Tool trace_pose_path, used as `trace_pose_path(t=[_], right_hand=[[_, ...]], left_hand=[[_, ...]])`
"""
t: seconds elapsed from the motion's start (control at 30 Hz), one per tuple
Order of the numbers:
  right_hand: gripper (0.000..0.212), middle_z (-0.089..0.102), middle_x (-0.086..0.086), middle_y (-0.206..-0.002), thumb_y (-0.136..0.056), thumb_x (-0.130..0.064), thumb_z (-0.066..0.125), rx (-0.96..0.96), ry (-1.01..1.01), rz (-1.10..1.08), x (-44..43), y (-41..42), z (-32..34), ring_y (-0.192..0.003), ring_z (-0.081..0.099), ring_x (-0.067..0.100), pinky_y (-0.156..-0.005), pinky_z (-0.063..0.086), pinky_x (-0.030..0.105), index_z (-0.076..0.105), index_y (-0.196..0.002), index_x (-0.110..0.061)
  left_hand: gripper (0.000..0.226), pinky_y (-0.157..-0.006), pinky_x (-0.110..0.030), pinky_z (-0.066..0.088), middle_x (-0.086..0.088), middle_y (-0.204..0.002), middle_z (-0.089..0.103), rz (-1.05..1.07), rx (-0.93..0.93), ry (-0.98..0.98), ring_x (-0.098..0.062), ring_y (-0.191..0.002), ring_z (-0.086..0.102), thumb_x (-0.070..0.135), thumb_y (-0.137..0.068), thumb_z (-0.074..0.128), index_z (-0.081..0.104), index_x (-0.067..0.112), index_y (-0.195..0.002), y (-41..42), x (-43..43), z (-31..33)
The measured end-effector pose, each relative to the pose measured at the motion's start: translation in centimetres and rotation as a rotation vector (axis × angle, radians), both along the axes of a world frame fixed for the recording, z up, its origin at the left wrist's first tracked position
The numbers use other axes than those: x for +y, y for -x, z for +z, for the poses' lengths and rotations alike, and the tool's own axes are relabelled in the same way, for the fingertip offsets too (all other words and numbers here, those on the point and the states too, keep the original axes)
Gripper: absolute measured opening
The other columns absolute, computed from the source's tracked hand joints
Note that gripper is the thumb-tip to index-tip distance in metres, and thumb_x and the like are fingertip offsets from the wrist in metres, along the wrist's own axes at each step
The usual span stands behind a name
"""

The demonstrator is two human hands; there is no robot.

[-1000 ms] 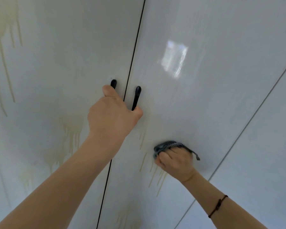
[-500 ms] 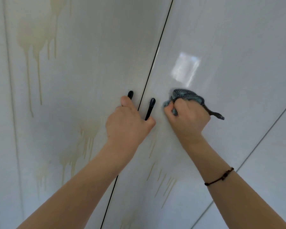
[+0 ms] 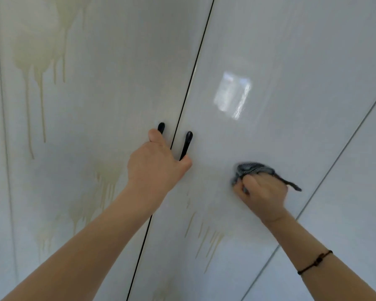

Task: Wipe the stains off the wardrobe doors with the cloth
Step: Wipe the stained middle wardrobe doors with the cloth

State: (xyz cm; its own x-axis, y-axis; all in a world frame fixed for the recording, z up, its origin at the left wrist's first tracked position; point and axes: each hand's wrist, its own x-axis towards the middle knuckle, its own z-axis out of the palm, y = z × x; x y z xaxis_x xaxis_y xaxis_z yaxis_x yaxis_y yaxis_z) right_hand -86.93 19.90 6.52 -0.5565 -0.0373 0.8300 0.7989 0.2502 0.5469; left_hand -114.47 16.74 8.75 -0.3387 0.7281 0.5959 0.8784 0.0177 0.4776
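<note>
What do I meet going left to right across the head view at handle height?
Long drip stain → left door's black handle → left hand → right door's black handle → cloth in the right hand → seam to the next panel.

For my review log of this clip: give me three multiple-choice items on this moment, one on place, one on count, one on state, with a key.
1. Where is the cloth?
A. On the right door
B. On the left door
C. On the floor

2. How many black handles show?
A. One
B. Two
C. Four

3. What is the left hand doing?
A. Hanging free
B. Holding a bottle
C. Gripping the handles

Key: 1 A, the right hand presses it right of the door gap; 2 B, one each side of the gap; 3 C, it is closed over both.
</note>
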Motion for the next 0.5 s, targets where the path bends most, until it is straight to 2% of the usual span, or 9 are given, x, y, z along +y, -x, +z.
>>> trace_pose_path(t=[0.1, 0.2, 0.3, 0.4, 0.5], right_hand=[[0.038, 0.037, -0.001, -0.048, -0.084, -0.014, 0.062, 0.312, -0.107, -0.04, 0.7, 0.2, 5.8, -0.044, 0.032, 0.018, -0.042, 0.022, 0.026, 0.039, -0.055, -0.018], [0.038, 0.037, 0.0, -0.049, -0.082, -0.013, 0.064, 0.424, -0.141, -0.053, 1.2, 1.6, 5.7, -0.047, 0.03, 0.019, -0.046, 0.02, 0.028, 0.038, -0.056, -0.018], [0.037, 0.04, 0.001, -0.049, -0.08, -0.016, 0.068, 0.243, -0.076, -0.005, 0.8, 2.9, 0.9, -0.044, 0.038, 0.022, -0.045, 0.029, 0.03, 0.043, -0.053, -0.019], [0.039, 0.041, -0.002, -0.049, -0.073, -0.015, 0.075, -0.017, 0.103, 0.046, 0.1, 3.6, -5.8, -0.045, 0.038, 0.018, -0.043, 0.028, 0.029, 0.043, -0.052, -0.019], [0.041, 0.042, -0.002, -0.05, -0.07, -0.018, 0.081, -0.087, 0.186, 0.031, -0.2, 2.8, -7.7, -0.046, 0.039, 0.017, -0.041, 0.03, 0.029, 0.044, -0.053, -0.02]], left_hand=[[0.068, -0.05, -0.029, 0.037, -0.002, -0.068, 0.056, 0.016, 0.009, -0.023, -0.024, -0.054, 0.05, 0.067, -0.081, 0.049, 0.031, 0.008, -0.108, 0.0, 0.2, -0.1], [0.069, -0.051, -0.03, 0.036, -0.003, -0.071, 0.057, 0.019, 0.027, -0.028, -0.025, -0.057, 0.05, 0.067, -0.081, 0.049, 0.031, 0.007, -0.11, 0.0, 0.2, -0.1], [0.073, -0.05, -0.029, 0.036, -0.003, -0.07, 0.057, 0.027, 0.038, -0.036, -0.025, -0.056, 0.049, 0.068, -0.083, 0.048, 0.032, 0.004, -0.113, 0.1, 0.4, -0.2], [0.075, -0.05, -0.029, 0.037, -0.004, -0.07, 0.057, 0.007, 0.045, -0.017, -0.025, -0.055, 0.05, 0.069, -0.083, 0.047, 0.034, 0.002, -0.115, 0.1, 0.3, -0.1], [0.078, -0.047, -0.028, 0.031, -0.001, -0.065, 0.052, 0.011, 0.085, 0.0, -0.02, -0.051, 0.043, 0.072, -0.084, 0.046, 0.033, 0.002, -0.117, 0.2, 0.1, -0.1]])
